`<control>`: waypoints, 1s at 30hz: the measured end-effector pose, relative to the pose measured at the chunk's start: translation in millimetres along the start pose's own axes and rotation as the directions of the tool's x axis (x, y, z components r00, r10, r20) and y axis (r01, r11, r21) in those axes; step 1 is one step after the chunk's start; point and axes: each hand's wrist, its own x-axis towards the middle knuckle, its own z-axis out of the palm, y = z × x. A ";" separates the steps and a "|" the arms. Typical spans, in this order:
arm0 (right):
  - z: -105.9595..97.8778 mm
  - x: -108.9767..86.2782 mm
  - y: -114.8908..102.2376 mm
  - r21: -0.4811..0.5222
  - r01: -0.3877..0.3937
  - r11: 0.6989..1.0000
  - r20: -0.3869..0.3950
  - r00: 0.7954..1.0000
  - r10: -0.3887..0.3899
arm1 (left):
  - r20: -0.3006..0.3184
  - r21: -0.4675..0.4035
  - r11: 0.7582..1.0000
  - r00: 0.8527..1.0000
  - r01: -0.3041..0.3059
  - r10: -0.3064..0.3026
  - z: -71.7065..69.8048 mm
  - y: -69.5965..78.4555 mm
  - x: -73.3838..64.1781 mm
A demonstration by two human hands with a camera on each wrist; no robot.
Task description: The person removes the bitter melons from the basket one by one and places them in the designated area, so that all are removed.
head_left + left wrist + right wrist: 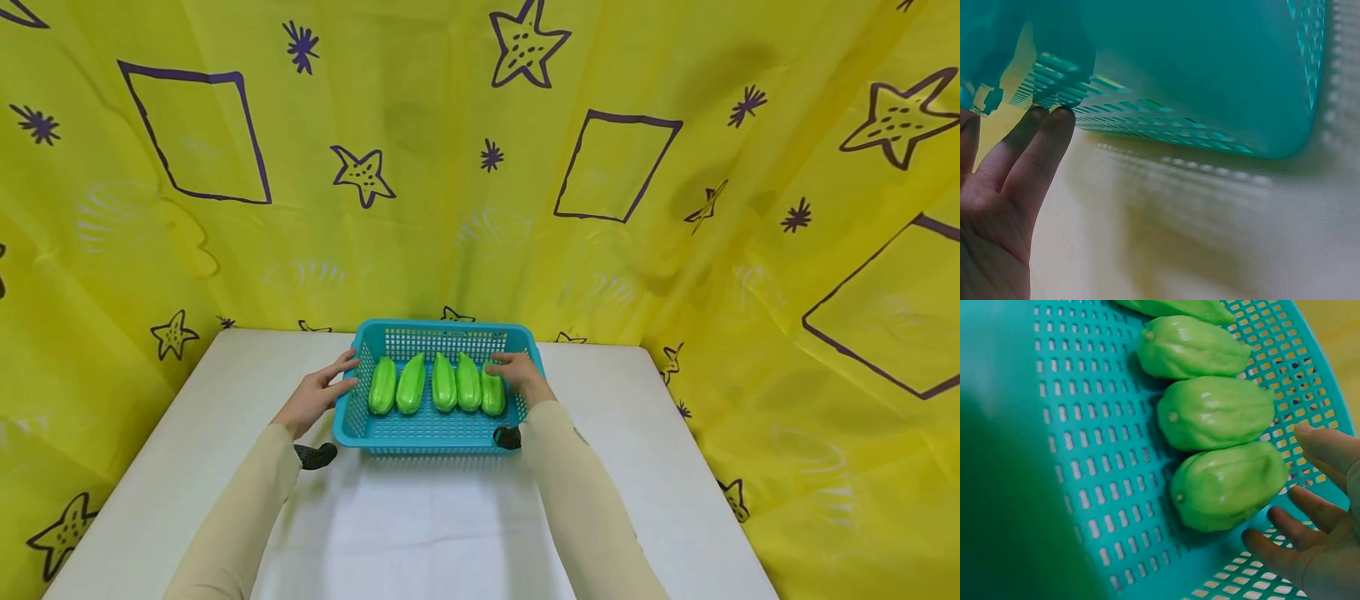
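Several glossy green, ridged, papaya-like fruits lie in a row in a turquoise plastic basket, stems pointing to the back. My left hand is at the basket's left side. In the left wrist view, its straight fingertips meet the perforated side wall from outside. Inside the basket's right end, my right hand reaches over the rightmost fruit. In the right wrist view, its spread thumb and fingers stand just beside that fruit's tapered end, with nothing gripped.
The basket stands on a white-covered table, toward its back edge. A yellow patterned curtain hangs close behind and along both sides. Dark wrist-worn devices show below each hand.
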 end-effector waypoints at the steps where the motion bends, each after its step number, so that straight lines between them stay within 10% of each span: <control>1: 0.4 -0.6 1.1 0.004 -0.005 1.000 0.002 1.000 0.005 | -0.001 -0.006 1.000 1.000 0.003 -0.003 0.3 0.4 0.1; 12: 2.8 -10.3 5.9 0.072 -0.011 0.997 0.042 0.999 0.008 | 0.004 -0.005 1.000 1.000 0.002 -0.002 0.6 2.0 1.6; 30: 9.7 -3.2 7.5 -0.130 -0.026 0.991 0.011 1.000 0.027 | 0.017 0.003 1.000 0.999 0.030 -0.030 4.0 24.6 -6.5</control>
